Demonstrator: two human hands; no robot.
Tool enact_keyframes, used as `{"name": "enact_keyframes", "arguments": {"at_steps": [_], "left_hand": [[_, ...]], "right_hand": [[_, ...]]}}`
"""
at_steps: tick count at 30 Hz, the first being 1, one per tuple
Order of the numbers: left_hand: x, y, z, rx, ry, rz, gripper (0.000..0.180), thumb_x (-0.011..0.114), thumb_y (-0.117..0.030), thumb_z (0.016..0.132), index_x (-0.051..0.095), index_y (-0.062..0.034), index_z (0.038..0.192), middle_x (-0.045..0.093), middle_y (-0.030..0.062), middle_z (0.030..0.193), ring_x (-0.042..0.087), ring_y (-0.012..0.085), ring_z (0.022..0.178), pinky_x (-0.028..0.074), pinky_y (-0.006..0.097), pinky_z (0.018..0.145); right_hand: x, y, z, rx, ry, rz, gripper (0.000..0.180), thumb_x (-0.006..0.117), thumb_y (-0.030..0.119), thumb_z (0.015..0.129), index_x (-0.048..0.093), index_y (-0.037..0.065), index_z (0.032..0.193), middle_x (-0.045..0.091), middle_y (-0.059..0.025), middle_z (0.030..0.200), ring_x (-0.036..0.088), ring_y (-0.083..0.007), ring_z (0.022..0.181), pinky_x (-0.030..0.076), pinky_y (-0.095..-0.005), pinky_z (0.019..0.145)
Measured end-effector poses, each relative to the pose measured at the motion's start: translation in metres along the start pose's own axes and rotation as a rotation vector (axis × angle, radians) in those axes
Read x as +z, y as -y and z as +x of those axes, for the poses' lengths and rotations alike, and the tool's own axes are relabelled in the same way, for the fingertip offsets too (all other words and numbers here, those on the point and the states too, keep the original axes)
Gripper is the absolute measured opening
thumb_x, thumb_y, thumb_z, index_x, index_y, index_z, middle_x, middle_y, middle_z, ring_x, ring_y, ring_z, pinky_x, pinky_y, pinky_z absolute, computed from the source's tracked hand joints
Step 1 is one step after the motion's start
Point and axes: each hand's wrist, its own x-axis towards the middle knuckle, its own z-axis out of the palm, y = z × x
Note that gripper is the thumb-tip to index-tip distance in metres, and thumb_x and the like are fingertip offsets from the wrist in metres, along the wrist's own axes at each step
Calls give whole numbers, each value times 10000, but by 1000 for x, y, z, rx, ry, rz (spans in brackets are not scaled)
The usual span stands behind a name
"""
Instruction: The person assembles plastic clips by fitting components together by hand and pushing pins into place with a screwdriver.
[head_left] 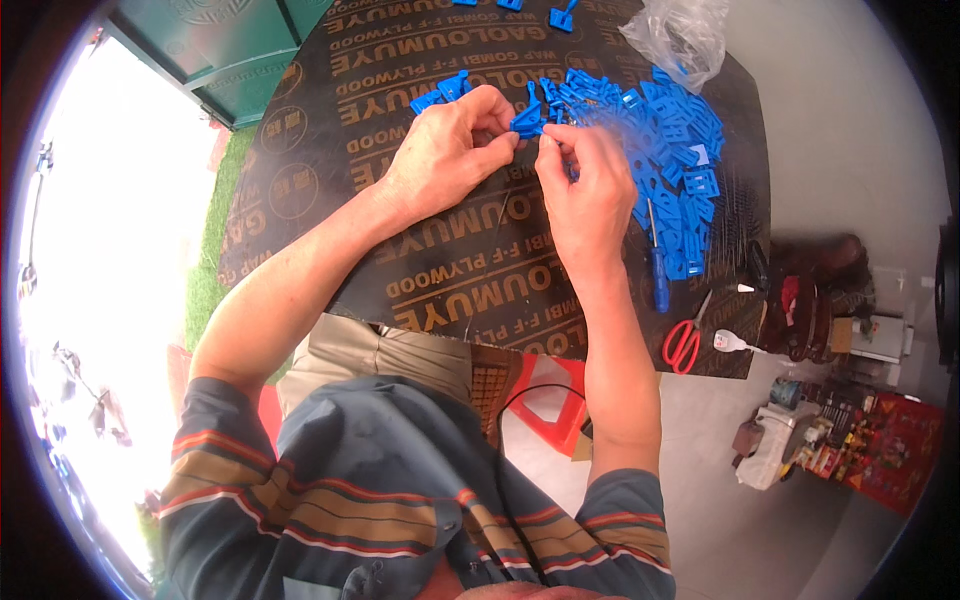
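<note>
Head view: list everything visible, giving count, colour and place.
Held piece: one, blue, at both hands' fingertips
Loose pieces: too many to count, blue, mostly heaped right
Plastic bag: one, clear, far right of table
Screwdriver: one, blue-handled, by heap's near end
Scissors: one pair, red-handled, table's near right
Plug-like item: one, white, right of scissors
Table: one, black with brown print, beneath hands
Panel: one, green, upper left
Turf: one strip, green, left
Plastic object: one, red, below table
Cable: one, black, across shirt
Clutter: count unclear, mixed colours, right
Shirt: one, grey striped, bottom
Trousers: one pair, beige, below table
Left hand: one, bare, left of piece
Right hand: one, bare, right of piece
</note>
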Motion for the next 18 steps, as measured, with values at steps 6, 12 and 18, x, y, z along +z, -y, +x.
{"name": "enact_keyframes", "arguments": {"at_steps": [6, 12, 18], "left_hand": [[1, -9, -3, 47, -42, 38, 354, 734, -120, 964, 626, -57, 1295, 737, 112, 911, 715, 188, 750, 580, 361, 715], [-2, -18, -4, 91, -13, 203, 436, 748, -127, 950, 621, -120, 1367, 728, 120, 926, 682, 233, 711, 563, 382, 676], [-1, -10, -1, 141, -48, 66, 400, 765, -118, 957, 669, -112, 1345, 657, 68, 864, 624, 149, 712, 540, 323, 663]], "right_hand": [[1, -1, 4, 37, -7, 89, 143, 801, 21, 889, 713, 63, 994, 680, -86, 892, 677, -289, 829, 545, -421, 726], [-6, 9, 4, 136, 47, 296, 183, 818, 29, 900, 753, 50, 1069, 728, -87, 959, 718, -246, 855, 578, -365, 770], [-11, 3, 8, 58, 79, 388, 200, 771, 99, 993, 770, 29, 1180, 758, -94, 1018, 737, -200, 893, 584, -326, 808]]}}
